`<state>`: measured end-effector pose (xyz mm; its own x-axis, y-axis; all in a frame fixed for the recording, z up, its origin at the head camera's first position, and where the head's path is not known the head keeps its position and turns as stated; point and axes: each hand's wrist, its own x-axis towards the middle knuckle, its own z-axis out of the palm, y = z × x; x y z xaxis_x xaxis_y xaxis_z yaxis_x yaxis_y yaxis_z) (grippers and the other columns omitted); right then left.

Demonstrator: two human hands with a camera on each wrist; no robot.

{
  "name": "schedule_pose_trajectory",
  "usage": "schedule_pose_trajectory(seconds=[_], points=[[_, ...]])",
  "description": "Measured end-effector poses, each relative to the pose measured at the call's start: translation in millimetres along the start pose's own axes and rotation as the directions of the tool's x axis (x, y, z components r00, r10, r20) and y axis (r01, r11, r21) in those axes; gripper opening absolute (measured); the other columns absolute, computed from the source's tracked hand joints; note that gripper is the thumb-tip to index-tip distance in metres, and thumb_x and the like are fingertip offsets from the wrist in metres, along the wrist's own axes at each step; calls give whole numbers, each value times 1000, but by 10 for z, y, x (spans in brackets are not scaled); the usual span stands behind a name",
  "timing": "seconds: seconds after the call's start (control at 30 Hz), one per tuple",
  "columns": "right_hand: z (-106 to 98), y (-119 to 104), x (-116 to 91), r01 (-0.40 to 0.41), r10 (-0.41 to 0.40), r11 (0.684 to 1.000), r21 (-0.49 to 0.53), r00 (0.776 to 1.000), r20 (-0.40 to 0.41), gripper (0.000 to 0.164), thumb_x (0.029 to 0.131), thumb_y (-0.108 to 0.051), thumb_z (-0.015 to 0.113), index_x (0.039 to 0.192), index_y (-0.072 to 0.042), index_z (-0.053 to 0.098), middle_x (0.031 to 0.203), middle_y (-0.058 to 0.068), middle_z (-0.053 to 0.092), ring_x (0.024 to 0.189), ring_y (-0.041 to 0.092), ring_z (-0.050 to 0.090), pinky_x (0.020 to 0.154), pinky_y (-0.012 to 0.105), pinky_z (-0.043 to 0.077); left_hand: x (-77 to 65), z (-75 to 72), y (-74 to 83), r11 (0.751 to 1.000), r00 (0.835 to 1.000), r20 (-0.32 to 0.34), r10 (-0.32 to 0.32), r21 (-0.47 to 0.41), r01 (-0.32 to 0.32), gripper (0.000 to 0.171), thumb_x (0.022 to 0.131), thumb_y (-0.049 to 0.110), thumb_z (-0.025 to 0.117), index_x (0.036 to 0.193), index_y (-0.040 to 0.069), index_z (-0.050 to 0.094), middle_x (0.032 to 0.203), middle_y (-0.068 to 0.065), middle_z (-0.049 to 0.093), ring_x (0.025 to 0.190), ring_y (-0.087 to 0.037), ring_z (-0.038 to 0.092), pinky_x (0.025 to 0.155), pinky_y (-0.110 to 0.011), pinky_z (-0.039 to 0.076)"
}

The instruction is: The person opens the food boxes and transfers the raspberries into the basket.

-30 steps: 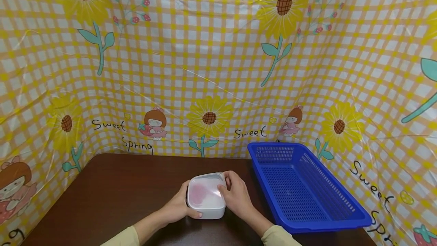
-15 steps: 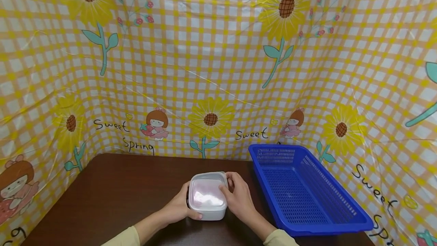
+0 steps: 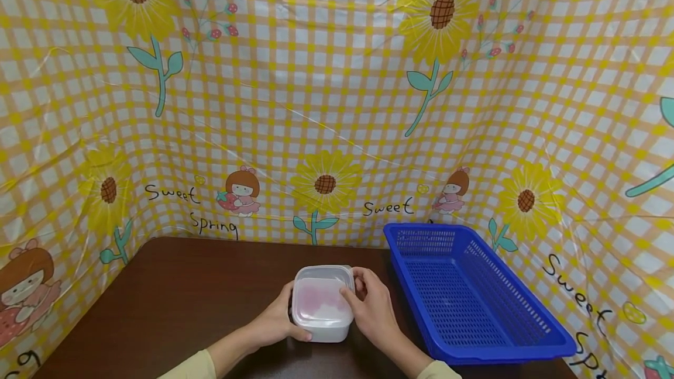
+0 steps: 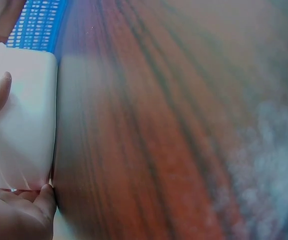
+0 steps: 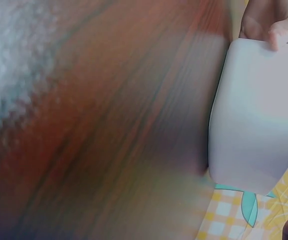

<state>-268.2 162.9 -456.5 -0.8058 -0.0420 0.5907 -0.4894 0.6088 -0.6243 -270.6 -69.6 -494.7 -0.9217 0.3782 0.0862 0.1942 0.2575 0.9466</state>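
A white plastic food container point(image 3: 325, 334) with a translucent lid point(image 3: 322, 300) rests on the dark table in front of me. A pinkish patch shows on or through the lid; I cannot tell which. My left hand point(image 3: 276, 319) grips the container's left side, its thumb across the front wall. At the far right corner, my right hand point(image 3: 372, 303) has curled fingers at the lid's rim and its thumb on top. Whether that corner is lifted cannot be made out. Both the left wrist and right wrist views show the container's smooth white wall point(image 4: 26, 120) point(image 5: 253, 115).
A blue plastic basket point(image 3: 500, 291) with slotted walls stands to the right, close to my right forearm. The brown table point(image 3: 200, 285) extends to the left. Behind and on both sides hangs a yellow checked cloth point(image 3: 316, 92) with sunflowers.
The container and both hands have shifted slightly right and a little nearer to me. My right hand stays at the lid's corner, my left on the side.
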Motion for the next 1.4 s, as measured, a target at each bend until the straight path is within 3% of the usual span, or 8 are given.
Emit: schedule_pose_trajectory(seconds=[0.3, 0.53, 0.77, 1.03, 1.27, 1.4], points=[[-37, -53, -29, 17, -15, 998, 56, 999, -32, 35, 79, -4, 83, 109, -7, 66, 78, -5, 50, 70, 5, 46, 59, 18, 40, -8, 40, -21, 999, 1000, -30, -4, 41, 5, 116, 61, 16, 93, 154, 8, 25, 140, -13, 50, 121, -28, 51, 103, -48, 36], [-121, -143, 4, -19, 21, 985, 172, 1000, -12, 21, 83, -4, 80, 96, -11, 66, 73, -8, 50, 62, 2, 45, 53, 18, 40, -6, 7, -14, 999, 1000, -16, -22, -37, 21, 114, 66, 13, 92, 154, 8, 21, 141, -17, 45, 124, -34, 52, 97, -45, 46], [-239, -230, 90, -54, 43, 974, 219, 998, 53, 11, 90, -8, 75, 90, -14, 66, 72, -6, 48, 60, 4, 44, 51, 19, 37, 3, 16, -27, 996, 1000, 9, -16, -88, 17, 112, 67, 10, 91, 153, 7, 20, 147, -20, 38, 139, -47, 41, 102, -51, 47], [-351, -319, 224, -56, 40, 979, 197, 996, 82, 12, 92, -7, 72, 88, -16, 65, 71, -4, 49, 61, 7, 44, 53, 20, 36, 6, 35, -4, 1000, 1000, -18, -5, -31, 4, 112, 64, 7, 91, 154, 8, 23, 147, -15, 46, 130, -33, 49, 107, -51, 37], [-263, -259, 333, 11, -22, 985, 169, 998, 60, 8, 91, -7, 73, 91, -12, 67, 73, -3, 51, 64, 9, 48, 56, 20, 40, 5, -23, 43, 999, 999, 6, -39, -10, 39, 116, 64, 6, 91, 155, 3, 19, 148, -19, 43, 132, -35, 46, 110, -56, 35], [-181, -227, 397, 36, -43, 989, 145, 998, 47, 8, 90, -7, 74, 91, -12, 68, 74, -4, 52, 66, 9, 49, 58, 19, 40, -10, -101, 97, 999, 998, 51, -47, -18, 48, 117, 64, 2, 88, 155, -3, 15, 151, -23, 39, 137, -40, 43, 112, -58, 35]])
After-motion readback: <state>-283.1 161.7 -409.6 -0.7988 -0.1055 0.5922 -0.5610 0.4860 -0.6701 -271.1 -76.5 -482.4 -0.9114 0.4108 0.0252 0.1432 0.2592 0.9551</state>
